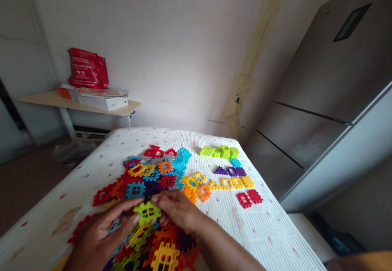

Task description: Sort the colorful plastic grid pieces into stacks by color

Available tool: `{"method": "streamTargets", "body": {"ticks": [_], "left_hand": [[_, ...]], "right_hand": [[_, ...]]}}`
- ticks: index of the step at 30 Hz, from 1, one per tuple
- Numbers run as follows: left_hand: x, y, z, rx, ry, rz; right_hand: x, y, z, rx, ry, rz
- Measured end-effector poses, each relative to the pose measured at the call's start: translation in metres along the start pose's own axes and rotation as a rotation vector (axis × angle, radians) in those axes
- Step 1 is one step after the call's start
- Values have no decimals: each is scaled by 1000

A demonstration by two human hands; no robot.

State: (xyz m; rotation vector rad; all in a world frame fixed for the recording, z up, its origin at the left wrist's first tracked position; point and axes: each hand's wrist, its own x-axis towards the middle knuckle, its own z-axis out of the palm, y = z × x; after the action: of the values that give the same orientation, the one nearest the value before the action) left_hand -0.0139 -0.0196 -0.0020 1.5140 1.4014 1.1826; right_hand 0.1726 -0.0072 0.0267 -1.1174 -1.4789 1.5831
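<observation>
Five colour groups [240, 171] lie set out right of our grip, our left hand [101, 232] and right hand [179, 209] closely pinching one lime-green tile [147, 212] above a large, ungrouped heap [168, 181].

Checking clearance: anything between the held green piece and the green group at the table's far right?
Yes: right hand holding the green piece, then blue pieces and yellow pieces lying toward the green group.

I see left hand [99, 232] and right hand [181, 210] holding green piece [148, 213], seven o'clock, over toy pile [152, 187]; red bag [85, 69] ten o'clock, fridge [321, 79] two.
</observation>
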Motion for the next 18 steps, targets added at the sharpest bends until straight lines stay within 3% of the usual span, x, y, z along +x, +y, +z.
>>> {"method": "streamTargets", "body": {"ticks": [4, 10, 14, 18], "left_hand": [[1, 6, 2, -90, -89, -75], [2, 18, 1, -238, 10, -192], [3, 19, 1, -263, 49, -194], [3, 15, 3, -294, 35, -199]], "right_hand": [[0, 2, 1, -82, 14, -70], [-5, -1, -5, -536, 389, -398], [-10, 0, 5, -786, 376, -594], [-11, 5, 16, -1004, 346, -654]]}}
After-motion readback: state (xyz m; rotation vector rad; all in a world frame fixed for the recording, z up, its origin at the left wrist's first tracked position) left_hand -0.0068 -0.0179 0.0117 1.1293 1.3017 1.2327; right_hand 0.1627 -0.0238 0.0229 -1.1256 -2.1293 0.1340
